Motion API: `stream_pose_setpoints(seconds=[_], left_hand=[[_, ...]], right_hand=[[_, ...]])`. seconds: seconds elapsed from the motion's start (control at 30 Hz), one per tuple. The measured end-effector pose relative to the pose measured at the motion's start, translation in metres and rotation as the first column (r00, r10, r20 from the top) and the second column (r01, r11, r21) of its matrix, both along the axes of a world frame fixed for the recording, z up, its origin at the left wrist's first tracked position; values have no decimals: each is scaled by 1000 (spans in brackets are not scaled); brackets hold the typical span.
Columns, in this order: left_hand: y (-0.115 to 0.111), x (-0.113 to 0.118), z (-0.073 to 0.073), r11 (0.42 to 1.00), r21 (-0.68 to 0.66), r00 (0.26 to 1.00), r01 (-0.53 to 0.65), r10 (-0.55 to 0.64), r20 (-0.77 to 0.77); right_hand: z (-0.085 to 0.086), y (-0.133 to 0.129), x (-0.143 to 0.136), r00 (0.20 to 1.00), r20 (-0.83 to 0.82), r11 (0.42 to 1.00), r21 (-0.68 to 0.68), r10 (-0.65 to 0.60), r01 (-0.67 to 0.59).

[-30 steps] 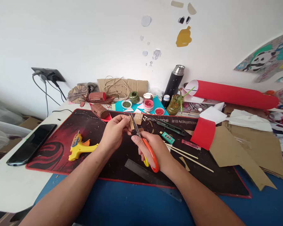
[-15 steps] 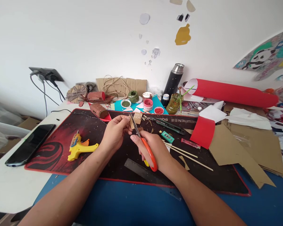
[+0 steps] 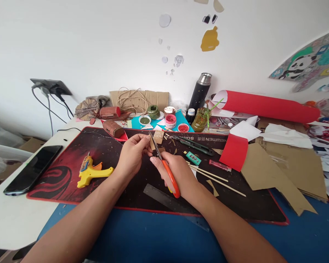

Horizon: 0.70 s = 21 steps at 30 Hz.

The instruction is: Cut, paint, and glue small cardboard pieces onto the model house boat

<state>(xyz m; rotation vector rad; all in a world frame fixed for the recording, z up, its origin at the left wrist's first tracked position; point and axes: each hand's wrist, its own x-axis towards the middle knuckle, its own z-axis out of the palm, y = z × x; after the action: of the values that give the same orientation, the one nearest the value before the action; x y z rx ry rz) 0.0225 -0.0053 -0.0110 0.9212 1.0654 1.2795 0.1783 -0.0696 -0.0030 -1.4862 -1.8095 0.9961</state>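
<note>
Above the middle of the dark desk mat, my left hand (image 3: 134, 151) pinches a small piece of brown cardboard (image 3: 152, 145). My right hand (image 3: 175, 171) is wrapped round the orange and yellow handles of a pair of scissors (image 3: 172, 179). The metal blades point away from me and lie against the cardboard, close to my left fingertips. Behind them a printed cardboard scrap (image 3: 159, 136) rests on the mat. A transparent ruler (image 3: 164, 199) lies below my hands, and a yellow glue gun (image 3: 94, 171) sits to the left.
Right of my hands lie a utility knife (image 3: 193, 144), a teal lighter (image 3: 192, 158) and thin wooden sticks (image 3: 216, 179). Paint pots (image 3: 170, 121) and a thermos (image 3: 200, 91) stand behind. Cardboard sheets (image 3: 265, 168) are at the right, a phone (image 3: 33, 170) at the left.
The view has shifted slightly, so everything sits a little further left. My hands keep the same holds, with the scissors still at the cardboard.
</note>
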Motion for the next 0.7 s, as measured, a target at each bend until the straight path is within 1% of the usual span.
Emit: stream_pose_setpoints(seconds=[0.2, 0.4, 0.5, 0.57, 0.63, 0.7], left_hand=[[1, -1, -2, 1000, 20, 999, -6, 6, -41], [1, 0, -3, 1000, 18, 998, -1, 3, -63], [2, 0, -2, 1000, 6, 999, 16, -16, -40], [1, -1, 0, 999, -5, 999, 39, -39, -1], [1, -2, 2, 998, -9, 998, 61, -61, 32], [0, -3, 4, 997, 1, 996, 76, -76, 38]], right_hand=[[6, 1, -1, 986, 165, 1000, 21, -16, 13], [4, 2, -1, 979, 203, 999, 25, -27, 22], [-3, 3, 1, 994, 102, 1000, 1, -27, 27], [-8, 5, 4, 998, -51, 998, -58, -35, 32], [-12, 7, 7, 973, -226, 992, -126, -57, 29], [-13, 9, 9, 927, -362, 985, -171, -95, 34]])
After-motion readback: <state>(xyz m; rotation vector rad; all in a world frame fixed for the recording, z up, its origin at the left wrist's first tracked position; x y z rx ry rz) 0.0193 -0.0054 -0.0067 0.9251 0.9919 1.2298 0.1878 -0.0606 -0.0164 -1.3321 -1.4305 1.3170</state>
